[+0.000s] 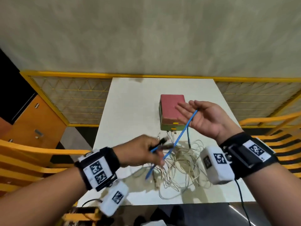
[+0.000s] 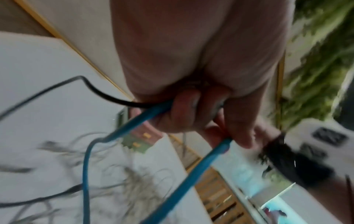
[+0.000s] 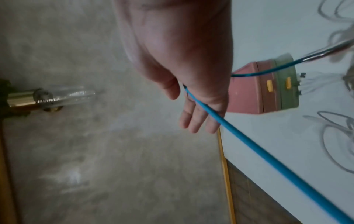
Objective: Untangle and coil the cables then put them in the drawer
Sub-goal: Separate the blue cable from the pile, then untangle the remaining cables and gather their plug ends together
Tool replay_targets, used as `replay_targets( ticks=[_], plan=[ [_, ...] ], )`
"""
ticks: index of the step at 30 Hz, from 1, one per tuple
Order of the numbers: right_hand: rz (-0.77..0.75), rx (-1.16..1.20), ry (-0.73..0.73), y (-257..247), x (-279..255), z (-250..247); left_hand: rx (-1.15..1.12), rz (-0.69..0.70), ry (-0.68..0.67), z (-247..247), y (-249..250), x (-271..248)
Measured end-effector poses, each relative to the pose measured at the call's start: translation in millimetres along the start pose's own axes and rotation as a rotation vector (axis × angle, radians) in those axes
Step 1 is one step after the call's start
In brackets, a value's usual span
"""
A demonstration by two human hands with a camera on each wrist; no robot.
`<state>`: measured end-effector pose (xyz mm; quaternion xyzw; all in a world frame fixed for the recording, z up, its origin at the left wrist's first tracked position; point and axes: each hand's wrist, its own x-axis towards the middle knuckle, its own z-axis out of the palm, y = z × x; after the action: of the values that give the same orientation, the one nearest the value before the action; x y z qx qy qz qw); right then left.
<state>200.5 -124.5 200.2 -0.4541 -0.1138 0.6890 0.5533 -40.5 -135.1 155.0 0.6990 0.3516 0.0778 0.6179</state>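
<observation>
Above the near surface (image 1: 123,111), left hand (image 1: 140,150) pinching blue cable (image 1: 180,136), right hand (image 1: 203,116) flat, fingers straight, cable across palm. Better keeping loops even, clear of white tangle (image 1: 179,167).

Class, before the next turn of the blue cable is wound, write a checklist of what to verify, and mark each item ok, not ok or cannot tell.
1. Left hand has a firm grip on the blue cable: ok, fingers curled round it.
2. Right hand guides the cable: ok, it runs across the open palm, fingers straight.
3. Blue cable free of the white cables piled on the table: cannot tell, its hanging part drops toward them.
4. Dark cable separate from the blue one: not ok, both meet in the left hand.
5. Drawer box open to receive the coil: not ok, both drawers look closed.
</observation>
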Motion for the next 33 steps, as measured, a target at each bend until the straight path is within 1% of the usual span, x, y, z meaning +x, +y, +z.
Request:
replay_targets(
  ticks=[2, 3, 4, 6, 8, 10, 12, 14, 17, 21, 23, 25, 28, 30, 31, 32, 33],
  plan=[
    [-0.039, 0.033, 0.068, -9.5, 3.2, -12.2, 0.155, -0.100, -0.170, -6.2, -26.5, -21.8],
    [-0.048, 0.037, 0.092, -12.2, 4.3, -17.6, 0.228, -0.154, -0.221, -9.9, -38.3, -31.2],
    [-0.052, 0.034, 0.117, -14.5, 5.1, -22.6, 0.270, -0.209, -0.244, -13.2, -48.3, -38.9],
    [-0.064, 0.001, 0.146, -15.9, 4.7, -28.7, 0.270, -0.285, -0.252, -19.0, -59.8, -48.7],
    [-0.093, -0.031, 0.149, -14.5, -0.3, -28.2, 0.234, -0.291, -0.235, -24.2, -61.0, -53.2],
    [-0.141, -0.168, 0.118, -9.5, -14.2, -23.6, 0.196, -0.235, -0.178, -29.5, -56.9, -53.7],
    [-0.138, -0.418, 0.056, 3.9, -34.3, -18.0, 0.041, -0.195, -0.028, -35.6, -52.3, -48.8],
    [-0.051, -0.661, -0.022, 25.1, -56.8, -20.4, -0.166, -0.150, 0.125, -40.3, -43.5, -41.2],
    [0.082, -1.031, -0.152, 58.6, -86.5, -40.0, -0.331, -0.047, 0.281, -46.7, -26.8, -26.2],
    [0.163, -1.533, -0.270, 85.5, -99.9, -78.0, -0.486, 0.080, 0.361, -49.5, -0.1, -5.5],
    [0.201, -1.703, -0.327, 99.1, -98.5, -92.3, -0.572, 0.133, 0.367, -45.6, 13.6, 3.5],
    [0.274, -1.824, -0.371, 112.4, -94.6, -100.9, -0.626, 0.165, 0.349, -39.5, 25.9, 11.7],
    [0.369, -1.884, -0.406, 119.1, -81.7, -106.3, -0.651, 0.172, 0.311, -29.1, 39.2, 20.4],
    [0.345, -1.786, -0.384, 110.5, -64.6, -103.6, -0.646, 0.161, 0.302, -23.9, 45.3, 24.4],
    [0.296, -1.681, -0.333, 103.8, -52.9, -100.1, -0.652, 0.154, 0.305, -22.6, 47.5, 26.2],
    [0.225, -1.550, -0.247, 97.1, -39.6, -96.8, -0.663, 0.149, 0.312, -21.6, 48.4, 27.7],
    [0.147, -1.419, -0.131, 91.0, -22.7, -95.9, -0.676, 0.146, 0.319, -21.2, 48.4, 29.0]
  ],
)
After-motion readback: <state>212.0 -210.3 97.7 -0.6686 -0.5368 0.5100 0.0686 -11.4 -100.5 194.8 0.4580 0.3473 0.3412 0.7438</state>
